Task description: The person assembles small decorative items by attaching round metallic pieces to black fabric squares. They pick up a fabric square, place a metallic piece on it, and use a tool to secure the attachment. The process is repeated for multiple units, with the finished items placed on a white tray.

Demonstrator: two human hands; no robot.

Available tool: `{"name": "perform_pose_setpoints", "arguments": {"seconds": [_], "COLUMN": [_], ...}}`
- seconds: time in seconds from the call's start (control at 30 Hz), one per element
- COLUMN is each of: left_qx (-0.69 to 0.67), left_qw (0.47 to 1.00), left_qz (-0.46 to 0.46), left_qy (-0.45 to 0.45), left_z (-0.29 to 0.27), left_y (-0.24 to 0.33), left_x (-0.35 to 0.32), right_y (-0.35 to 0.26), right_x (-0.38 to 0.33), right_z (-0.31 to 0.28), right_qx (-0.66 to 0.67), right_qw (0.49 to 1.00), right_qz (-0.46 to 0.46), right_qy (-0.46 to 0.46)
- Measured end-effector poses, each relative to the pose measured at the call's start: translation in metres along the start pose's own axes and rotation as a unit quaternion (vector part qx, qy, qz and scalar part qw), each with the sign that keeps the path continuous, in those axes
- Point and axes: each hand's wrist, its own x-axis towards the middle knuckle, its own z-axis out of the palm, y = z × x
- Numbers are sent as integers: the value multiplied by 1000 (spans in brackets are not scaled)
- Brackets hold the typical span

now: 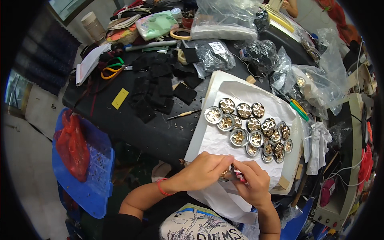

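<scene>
Both of my hands meet over the near edge of a white paper-lined tray (195, 145). My left hand (206, 170) is closed, thumb and finger pinching a round metal buckle-like piece (225, 175) that is mostly covered by the fingers. Close beside it, my right hand (255, 182) is closed around a small red-and-white tool (240, 176); its kind cannot be made out. Farther back on the paper lie several round silver-rimmed pieces (239, 137) with gold-coloured patterned centres, some overlapping. A few darker ones (227, 105) sit at their far side.
Black fabric pieces (154, 94), a yellow plate (120, 98), a thin pointed tool (185, 114) and orange-handled scissors (112, 73) lie left of the tray. Green-and-yellow-handled pliers (298, 109) rest at its right. Plastic bags (224, 20) crowd the back; a blue chair (86, 160) holds a red bag (73, 148).
</scene>
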Motion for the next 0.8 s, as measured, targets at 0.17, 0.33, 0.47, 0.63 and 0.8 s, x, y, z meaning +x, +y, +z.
{"name": "perform_pose_setpoints", "arguments": {"seconds": [0.17,0.33,0.47,0.63,0.8], "left_qx": [-40,-37,-155,-340,-197], "left_qw": [999,981,953,937,970], "left_qz": [-27,116,169,-14,-17], "left_qy": [1,150,196,77,143], "left_z": [1,28,42,4,12], "left_y": [-1,-16,-23,-15,-14], "left_x": [-2,-4,-7,-1,-4], "right_y": [2,-3,-28,-5,0], "right_x": [-7,-9,-1,17,23], "right_z": [9,24,39,13,12], "right_qx": [57,237,372,-65,-234], "right_qw": [997,943,873,987,957], "right_qz": [-8,191,278,42,-35], "right_qy": [42,132,151,143,168]}}
